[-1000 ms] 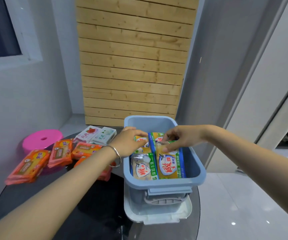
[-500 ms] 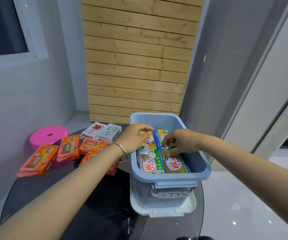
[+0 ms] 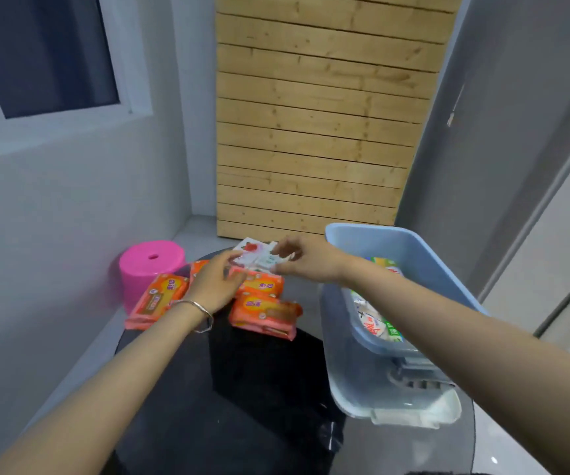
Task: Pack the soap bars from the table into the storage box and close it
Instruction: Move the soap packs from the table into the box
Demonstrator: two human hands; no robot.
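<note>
Two white soap boxes lie at the far side of the round black table [image 3: 242, 389]: one with a red mark [image 3: 250, 249] and one with a green mark [image 3: 269, 260]. My right hand [image 3: 307, 260] pinches the green-marked box between thumb and fingers. My left hand [image 3: 215, 282] hovers over the orange soap packs [image 3: 263, 310], fingers spread and touching the near edge of the red-marked box. The light blue storage box [image 3: 413, 248] stands open at the right, with several wrapped soap bars [image 3: 376, 323] inside. My right forearm crosses above it.
The storage box rests on its pale lid [image 3: 413, 416] near the table's right edge. A pink stool [image 3: 150, 269] stands just beyond the table at the left, with another orange pack [image 3: 158, 299] in front of it. A wooden slat panel stands behind.
Both hands have left the storage box and moved left to the white soap boxes at the back of the table. The view has swung left.
</note>
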